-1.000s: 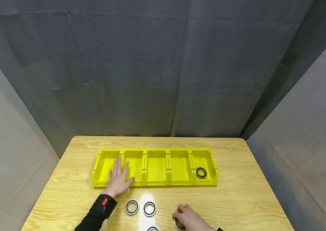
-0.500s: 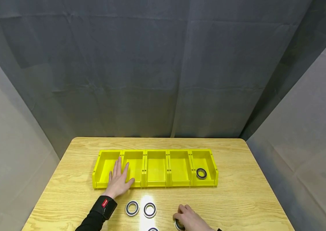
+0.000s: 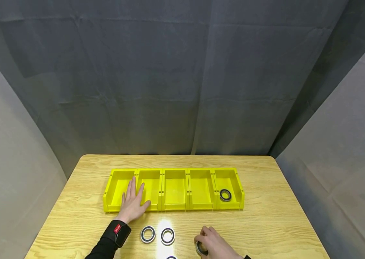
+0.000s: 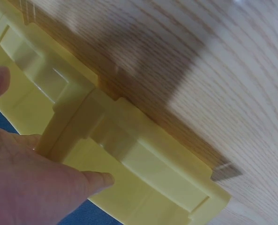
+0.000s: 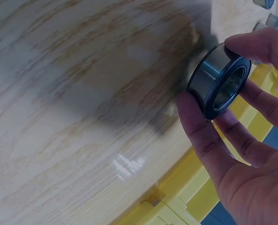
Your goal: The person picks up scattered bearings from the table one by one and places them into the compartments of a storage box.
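Observation:
My right hand (image 3: pixel 218 246) pinches a ball bearing (image 5: pixel 214 70) between thumb and fingers, close over the wooden table at the front. In the right wrist view the bearing's steel outer ring and dark seal face show, tilted on edge. My left hand (image 3: pixel 131 208) rests with spread, straight fingers on the two leftmost compartments of a row of yellow bins (image 3: pixel 175 207); the left wrist view shows it over a divider (image 4: pixel 66 124). Another bearing (image 3: pixel 225 195) lies flat in the rightmost compartment.
Two bearings, a left one (image 3: pixel 148 234) and a right one (image 3: pixel 167 236), lie flat on the table (image 3: pixel 260 223) between my hands. Part of another bearing (image 3: pixel 171 257) shows at the bottom edge. Grey cloth (image 3: pixel 143 90) hangs behind the table, with pale panels at both sides.
My right hand has risen slightly and shifted a little to the right with the bearing, which turns a bit in its fingers. My left hand stays on the bins.

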Demonstrator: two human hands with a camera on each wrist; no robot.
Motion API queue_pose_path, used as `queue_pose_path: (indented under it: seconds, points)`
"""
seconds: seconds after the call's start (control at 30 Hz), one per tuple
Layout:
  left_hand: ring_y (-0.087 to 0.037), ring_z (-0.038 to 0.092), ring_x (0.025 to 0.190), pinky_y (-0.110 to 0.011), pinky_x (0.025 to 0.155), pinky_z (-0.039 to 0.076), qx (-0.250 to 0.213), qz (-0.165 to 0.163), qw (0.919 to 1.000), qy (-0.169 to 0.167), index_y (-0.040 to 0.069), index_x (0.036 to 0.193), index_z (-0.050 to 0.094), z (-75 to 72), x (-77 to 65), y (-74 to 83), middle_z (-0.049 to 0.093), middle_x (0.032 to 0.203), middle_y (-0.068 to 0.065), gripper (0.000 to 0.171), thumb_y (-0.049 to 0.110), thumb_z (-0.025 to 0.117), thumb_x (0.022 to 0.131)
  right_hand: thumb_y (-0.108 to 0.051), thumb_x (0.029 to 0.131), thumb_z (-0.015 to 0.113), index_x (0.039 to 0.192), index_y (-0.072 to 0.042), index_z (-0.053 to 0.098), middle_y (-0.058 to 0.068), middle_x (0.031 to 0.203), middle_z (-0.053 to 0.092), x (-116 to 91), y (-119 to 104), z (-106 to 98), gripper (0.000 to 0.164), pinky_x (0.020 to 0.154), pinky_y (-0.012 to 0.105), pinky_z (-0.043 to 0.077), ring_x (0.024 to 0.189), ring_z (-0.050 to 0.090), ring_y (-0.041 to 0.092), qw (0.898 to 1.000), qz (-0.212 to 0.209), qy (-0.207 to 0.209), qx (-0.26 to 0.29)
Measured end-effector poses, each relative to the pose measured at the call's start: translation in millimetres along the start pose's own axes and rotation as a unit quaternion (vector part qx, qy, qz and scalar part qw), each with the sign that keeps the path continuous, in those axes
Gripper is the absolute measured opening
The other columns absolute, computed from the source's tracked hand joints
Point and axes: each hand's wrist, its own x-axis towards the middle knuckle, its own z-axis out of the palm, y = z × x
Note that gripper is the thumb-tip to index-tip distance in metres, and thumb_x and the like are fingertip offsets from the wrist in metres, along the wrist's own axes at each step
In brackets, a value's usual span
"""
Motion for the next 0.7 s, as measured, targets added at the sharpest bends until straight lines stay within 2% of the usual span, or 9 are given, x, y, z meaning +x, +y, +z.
queue_pose_path:
  seconds: [0.17, 0.5, 0.7]
  points:
    - [-0.047, -0.006, 0.155, -0.078, 0.116, 0.007, -0.001, 0.001, 1.0000, 0.000, -0.001, 0.157, 0.029, -0.1, -0.2, 0.1, -0.011, 0.167, -0.026, 0.076, 0.029, 0.063, 0.096, -0.020, 0.073, 0.085, 0.112, -0.015, 0.073, -0.004, 0.098, 0.059, -0.8, -1.8, -3.3, 0.041, 0.067, 0.019, 0.042, 0.084, 0.047, 0.005, 1.000, 0.001, 0.018, 0.009]
    - [-0.049, -0.004, 0.154, -0.078, 0.116, 0.007, 0.002, 0.000, 1.0000, 0.001, -0.002, 0.156, 0.029, -1.7, -1.2, 2.1, -0.011, 0.167, -0.027, 0.076, 0.029, 0.063, 0.096, -0.018, 0.072, 0.083, 0.116, -0.014, 0.072, -0.005, 0.098, 0.055, -0.2, -1.3, -14.9, 0.045, 0.068, 0.019, 0.035, 0.083, 0.042, 0.005, 0.998, 0.009, 0.034, 0.043]
    - [-0.049, -0.004, 0.154, -0.077, 0.116, 0.007, 0.002, 0.001, 1.0000, 0.003, -0.002, 0.156, 0.030, -0.5, -0.6, 1.2, -0.010, 0.167, -0.027, 0.075, 0.028, 0.064, 0.096, -0.018, 0.075, 0.084, 0.117, -0.013, 0.072, -0.005, 0.101, 0.054, 1.4, -3.4, -23.2, 0.044, 0.072, 0.021, 0.042, 0.088, 0.045, 0.006, 0.998, 0.017, 0.055, 0.037]
